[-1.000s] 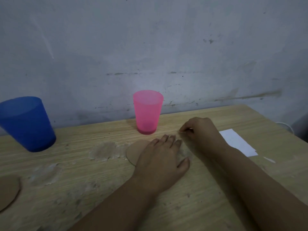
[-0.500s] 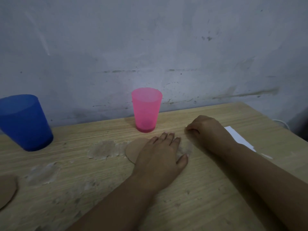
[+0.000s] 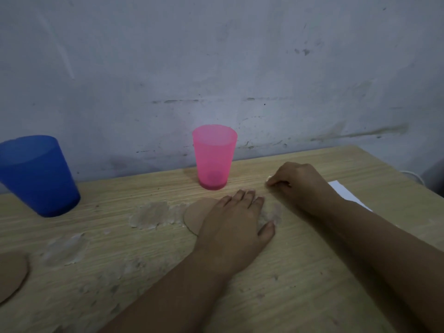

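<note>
My left hand (image 3: 235, 227) lies flat, fingers straight, on a brown cardboard disc (image 3: 195, 216) on the wooden table (image 3: 300, 284) and covers its right half. My right hand (image 3: 300, 183) rests just right of it with curled fingers. Its fingertips pinch a small pale bit (image 3: 269, 178) at the table's surface; what the bit is I cannot tell. A pink plastic cup (image 3: 213, 157) stands upright just behind both hands.
A blue plastic cup (image 3: 38, 176) stands at the far left. A second cardboard disc (image 3: 9, 275) lies at the left edge. White paper (image 3: 346, 193) lies behind my right wrist. Pale rough patches (image 3: 151, 215) mark the tabletop. A grey wall backs the table.
My right hand's fingertips shifted slightly on the table beside the pink cup. My left hand stayed flat on the disc.
</note>
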Demonstrator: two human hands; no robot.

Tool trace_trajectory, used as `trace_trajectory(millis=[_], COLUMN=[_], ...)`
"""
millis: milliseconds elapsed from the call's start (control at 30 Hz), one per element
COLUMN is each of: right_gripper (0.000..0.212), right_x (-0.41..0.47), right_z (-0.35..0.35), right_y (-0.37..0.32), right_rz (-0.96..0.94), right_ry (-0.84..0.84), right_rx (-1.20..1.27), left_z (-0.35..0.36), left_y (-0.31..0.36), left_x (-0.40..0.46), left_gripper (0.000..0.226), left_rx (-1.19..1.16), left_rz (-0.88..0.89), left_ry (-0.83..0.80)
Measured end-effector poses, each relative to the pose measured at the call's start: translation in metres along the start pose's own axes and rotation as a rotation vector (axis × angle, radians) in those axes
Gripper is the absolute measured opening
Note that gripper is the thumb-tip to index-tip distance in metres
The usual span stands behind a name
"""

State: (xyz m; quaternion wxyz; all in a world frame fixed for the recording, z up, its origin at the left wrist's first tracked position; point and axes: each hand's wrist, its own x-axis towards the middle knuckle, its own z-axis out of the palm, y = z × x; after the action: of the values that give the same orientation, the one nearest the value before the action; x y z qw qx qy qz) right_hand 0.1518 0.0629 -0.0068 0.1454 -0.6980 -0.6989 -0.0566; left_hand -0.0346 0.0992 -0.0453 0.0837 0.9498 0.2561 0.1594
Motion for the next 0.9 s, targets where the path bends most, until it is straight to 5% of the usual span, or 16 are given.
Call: trace_trajectory(millis=[167, 667, 900], right_gripper=[0.028, 0.019, 0.027], right_x=[0.028, 0.011, 0.052], right_z=[0.008, 0.013, 0.017], right_y=[0.007, -0.018, 0.001], right_rz=[0.136, -0.108, 0.063], right_ry=[0.022, 0.107, 0.038], right_rx=[-0.037, 0.093, 0.014], left_z=[-0.001, 0.000, 0.001], left_y=[0.002, 0.002, -0.001], left_x=[-0.001, 0.000, 0.000], left_gripper=[0.059, 0.059, 0.059], left_rx=[0.001, 0.023, 0.005], left_rz=[-0.001, 0.006, 0.011], left_ry=[0.003, 0.011, 0.030])
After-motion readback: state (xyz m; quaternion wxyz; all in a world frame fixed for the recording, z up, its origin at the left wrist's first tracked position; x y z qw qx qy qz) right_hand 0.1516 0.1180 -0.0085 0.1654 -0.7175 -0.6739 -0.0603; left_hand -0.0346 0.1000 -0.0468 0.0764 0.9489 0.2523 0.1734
